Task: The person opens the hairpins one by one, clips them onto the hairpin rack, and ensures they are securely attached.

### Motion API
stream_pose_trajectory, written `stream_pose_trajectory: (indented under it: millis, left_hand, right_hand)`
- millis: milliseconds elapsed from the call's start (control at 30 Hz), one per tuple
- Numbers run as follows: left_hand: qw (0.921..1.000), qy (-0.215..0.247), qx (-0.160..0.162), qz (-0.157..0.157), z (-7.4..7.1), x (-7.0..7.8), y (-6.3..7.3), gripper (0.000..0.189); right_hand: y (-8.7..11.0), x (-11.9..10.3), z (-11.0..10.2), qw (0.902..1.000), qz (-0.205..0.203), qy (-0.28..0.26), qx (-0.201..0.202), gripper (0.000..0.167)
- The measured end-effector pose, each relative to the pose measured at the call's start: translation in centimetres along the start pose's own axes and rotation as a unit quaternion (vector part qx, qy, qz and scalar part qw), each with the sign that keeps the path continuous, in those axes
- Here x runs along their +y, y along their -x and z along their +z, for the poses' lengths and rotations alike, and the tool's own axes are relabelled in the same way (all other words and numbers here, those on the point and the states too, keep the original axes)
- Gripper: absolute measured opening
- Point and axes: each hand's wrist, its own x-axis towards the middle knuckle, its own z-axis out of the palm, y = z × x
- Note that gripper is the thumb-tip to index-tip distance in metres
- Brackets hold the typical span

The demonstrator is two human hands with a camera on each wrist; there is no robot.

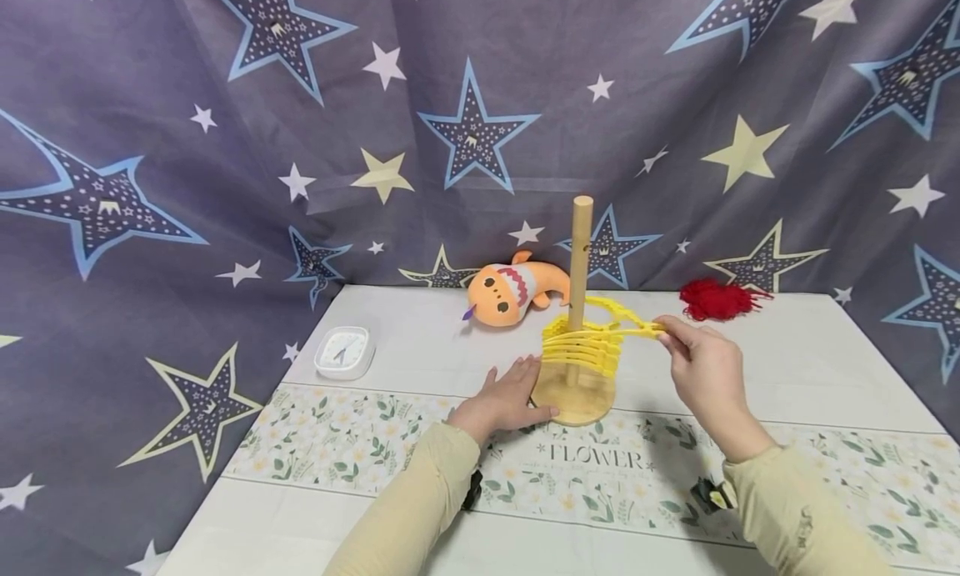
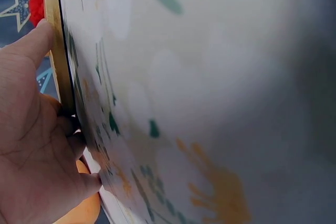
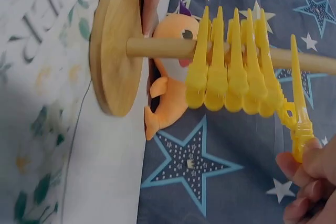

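Note:
A wooden stand (image 1: 573, 399), a round base with an upright post (image 3: 155, 48), stands on the table. Several yellow plastic pieces (image 3: 235, 69) with tapered ends hang stacked around the post, well above the base. My right hand (image 1: 708, 372) pinches the end of the topmost yellow piece (image 3: 300, 98), which angles away from the others to the right of the post. My left hand (image 1: 510, 397) rests at the left edge of the base, fingers extended and thumb on its rim. In the left wrist view, the thumb (image 2: 39, 38) touches the wooden edge.
Behind the stand lies an orange shark plush (image 1: 501, 296). A white clock (image 1: 345, 353) sits at the left, and a heap of red yarn (image 1: 716, 299) at the back right. A floral cloth strip (image 1: 330, 430) crosses the table below a star-patterned curtain (image 1: 472, 76).

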Motion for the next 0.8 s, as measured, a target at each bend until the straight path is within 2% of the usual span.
stream_pose_trajectory:
  millis: [200,333,533,667,800]
  left_hand:
    - [0.9999,-0.006,0.008,0.006,-0.1,0.1,0.0,0.093]
    - [0.9999,-0.009,0.007,0.008,-0.1,0.1,0.1,0.092]
    - [0.9999,-0.014,0.002,-0.002,0.3,-0.1,-0.3,0.093]
    - [0.9998,-0.015,0.002,-0.01,0.6,-0.3,-0.8,0.094]
    - [0.9999,-0.012,0.0,-0.008,0.4,-0.3,-0.4,0.093]
  right_hand:
    - [-1.1,-1.4,1.4,0.999,-0.043,0.006,0.007,0.018]
    - [-1.4,-2.1,2.2,0.9984,-0.055,0.01,-0.005,0.018]
    - [-1.3,-2.4,2.7,0.9968,-0.065,0.011,-0.044,0.026]
    - [-0.9,-2.3,2.1,0.9942,-0.057,0.005,-0.092,0.037]
    - [-0.2,-1.9,1.4,0.9915,-0.039,-0.018,-0.123,0.046]
